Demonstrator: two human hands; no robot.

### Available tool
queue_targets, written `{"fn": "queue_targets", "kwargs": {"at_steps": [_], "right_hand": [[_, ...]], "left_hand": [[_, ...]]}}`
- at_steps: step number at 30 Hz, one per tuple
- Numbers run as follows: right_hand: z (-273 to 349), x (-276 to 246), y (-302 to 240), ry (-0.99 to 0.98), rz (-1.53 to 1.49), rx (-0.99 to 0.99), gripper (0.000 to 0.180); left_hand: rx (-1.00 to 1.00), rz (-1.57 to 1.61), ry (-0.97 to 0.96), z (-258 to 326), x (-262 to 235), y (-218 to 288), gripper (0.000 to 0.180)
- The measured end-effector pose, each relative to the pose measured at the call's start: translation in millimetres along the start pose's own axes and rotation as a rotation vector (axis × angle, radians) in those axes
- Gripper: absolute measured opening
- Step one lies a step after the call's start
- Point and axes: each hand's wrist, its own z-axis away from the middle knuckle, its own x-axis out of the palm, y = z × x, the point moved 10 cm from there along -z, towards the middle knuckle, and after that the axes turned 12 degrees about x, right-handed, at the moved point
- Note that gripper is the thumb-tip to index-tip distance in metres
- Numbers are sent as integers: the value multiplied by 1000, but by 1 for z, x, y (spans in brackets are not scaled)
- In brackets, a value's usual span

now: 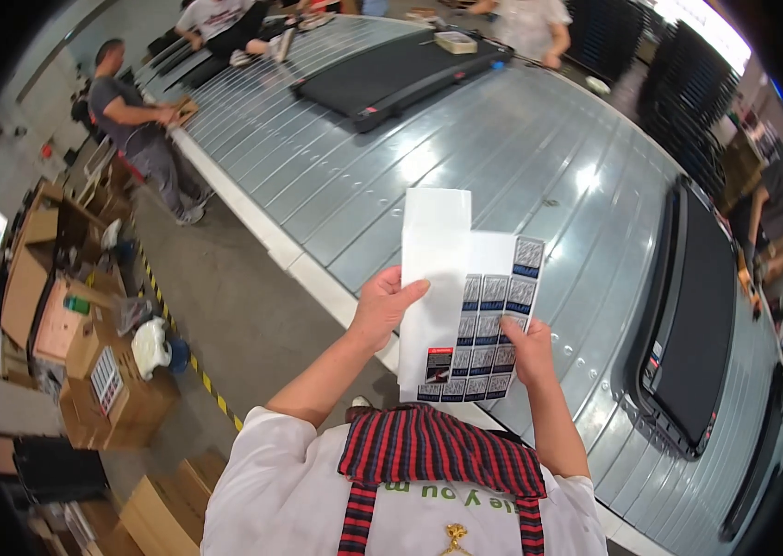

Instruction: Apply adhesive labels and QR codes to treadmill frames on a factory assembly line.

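In front of my chest I hold sticker sheets with both hands. My left hand (378,310) is closed, thumb on top, on a white label sheet (435,246) that is mostly blank, with one red-and-black warning sticker near its lower edge. Partly behind it lies a sheet of code stickers (484,329), rows of small square codes with dark blue strips. My right hand (531,348) pinches that sheet by its right side, thumb on its front. The two sheets overlap, and both are tilted slightly over the edge of a metal slatted worktable (354,199).
Black treadmill decks lie on the table: one at the far side (400,74), another at the right (692,315). A person in grey (123,111) stands at the left edge; others work at the far side and right. Cardboard boxes (109,394) and yellow-black floor tape (189,347) are at left.
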Motion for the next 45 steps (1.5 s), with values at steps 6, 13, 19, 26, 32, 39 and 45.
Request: {"fn": "queue_targets", "kwargs": {"at_steps": [6,13,19,26,32,39,45], "right_hand": [[-53,123,-18,-4,27,-92,21],[-60,253,-38,66,394,-420,37],[-84,367,53,-497,154,153,23],[-132,417,25,-368,164,1,17],[-141,468,-50,-85,540,-792,23],[-211,532,-48,-400,468,-503,17],[-258,536,-88,-276,579,-601,10]], "left_hand": [[-51,-68,110,33,-113,16,36],[147,-133,404,49,-239,101,34],[211,-92,500,56,-297,116,36],[173,-214,516,49,-335,122,32],[276,-185,636,17,-386,160,31],[231,-406,549,-51,-422,189,29],[234,-738,436,-120,-439,205,28]]}}
